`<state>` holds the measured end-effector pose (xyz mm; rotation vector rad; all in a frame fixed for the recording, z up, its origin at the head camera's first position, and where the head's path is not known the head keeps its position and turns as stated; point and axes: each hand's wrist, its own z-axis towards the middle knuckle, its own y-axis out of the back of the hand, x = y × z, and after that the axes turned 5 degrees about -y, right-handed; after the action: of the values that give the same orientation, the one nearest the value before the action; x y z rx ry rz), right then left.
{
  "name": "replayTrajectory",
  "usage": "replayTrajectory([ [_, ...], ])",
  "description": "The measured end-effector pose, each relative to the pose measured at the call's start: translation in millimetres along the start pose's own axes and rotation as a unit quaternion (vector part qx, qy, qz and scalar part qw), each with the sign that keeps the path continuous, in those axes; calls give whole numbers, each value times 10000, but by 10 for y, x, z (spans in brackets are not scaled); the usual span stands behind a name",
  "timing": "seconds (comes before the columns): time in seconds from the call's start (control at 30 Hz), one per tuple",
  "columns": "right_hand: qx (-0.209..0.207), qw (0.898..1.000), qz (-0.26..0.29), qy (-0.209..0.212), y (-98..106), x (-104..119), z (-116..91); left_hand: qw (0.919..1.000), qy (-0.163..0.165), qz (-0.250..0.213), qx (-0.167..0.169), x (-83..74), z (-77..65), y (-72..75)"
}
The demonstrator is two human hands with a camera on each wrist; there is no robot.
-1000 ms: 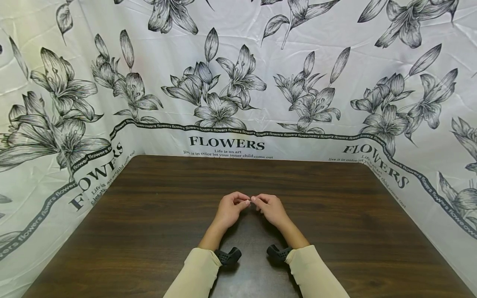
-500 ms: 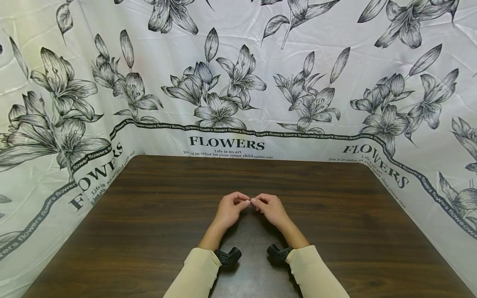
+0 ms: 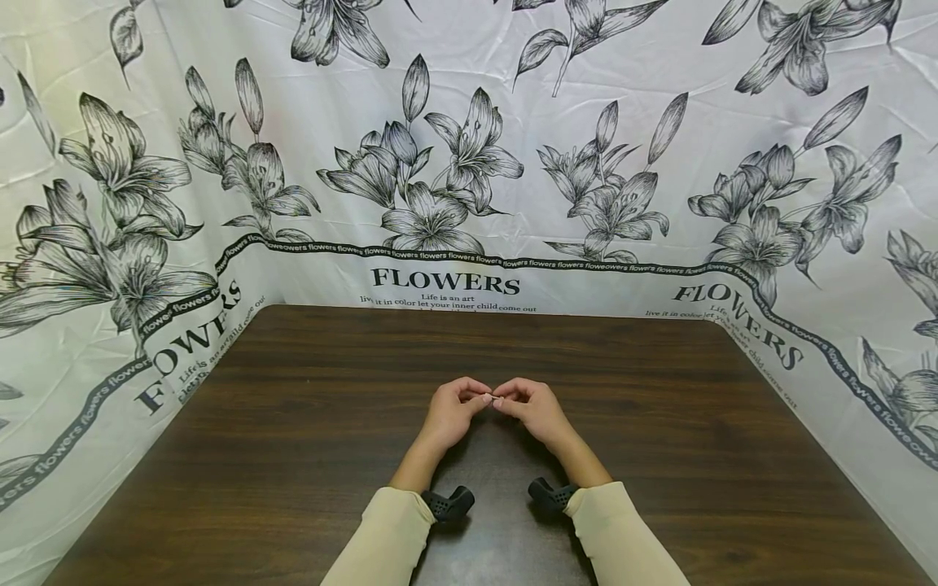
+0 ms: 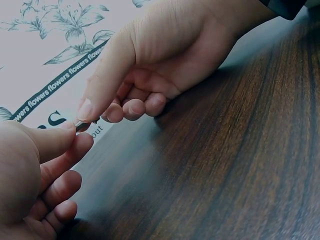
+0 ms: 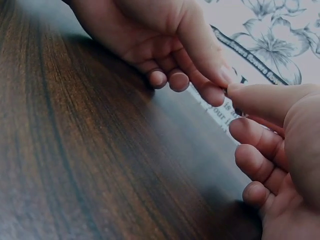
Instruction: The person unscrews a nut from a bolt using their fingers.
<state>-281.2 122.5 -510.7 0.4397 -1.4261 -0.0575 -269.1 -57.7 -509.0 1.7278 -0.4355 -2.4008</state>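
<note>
My left hand (image 3: 449, 413) and right hand (image 3: 538, 413) meet fingertip to fingertip above the middle of the table. Between them is a tiny metal piece (image 4: 80, 125), silvery and dark, mostly covered by the fingers; its exact kind is too small to tell. In the left wrist view, the left thumb and index finger pinch one end of it. The right thumb and index finger pinch the other end, where a dark bit (image 5: 239, 112) shows in the right wrist view. The other fingers of both hands are loosely curled, low over the tabletop.
The dark wood-grain table (image 3: 330, 456) spreads out around both hands. A white cloth (image 3: 469, 203) with black flower drawings hangs behind it and along both sides. Black wrist devices (image 3: 450, 505) sit at the two cream sleeves (image 3: 388, 537).
The right hand has shifted very slightly, and its thumb and index finger have changed their hold, so more of the tiny metal piece shows. The left hand stays still.
</note>
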Motion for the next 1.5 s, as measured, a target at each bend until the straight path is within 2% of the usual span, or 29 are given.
replayTrajectory([
  [0.2,0,10000,93,-10,-1,12,-7,10000,79,30,-3,-4,0,4],
  [0.37,-241,9997,-24,-92,-32,7,-5,9999,95,30,-14,-10,1,5],
  [0.53,-574,9962,-659,-35,-72,13,1,10000,68,1,-6,1,0,3],
  [0.63,-635,9925,-1043,-10,-89,29,-5,10000,32,-12,-8,6,1,2],
  [0.73,-639,9911,-1168,-39,-97,40,-12,10000,29,-46,-31,6,5,-1],
  [0.93,-574,9929,-1041,-20,-96,31,-6,10000,-5,-93,-27,3,2,-2],
  [1.27,-318,9985,-341,282,-63,-28,-1,9999,84,-64,1,-7,3,11],
  [1.5,-334,9989,-264,215,-57,-7,3,9999,-11,-124,-34,-7,2,1],
])
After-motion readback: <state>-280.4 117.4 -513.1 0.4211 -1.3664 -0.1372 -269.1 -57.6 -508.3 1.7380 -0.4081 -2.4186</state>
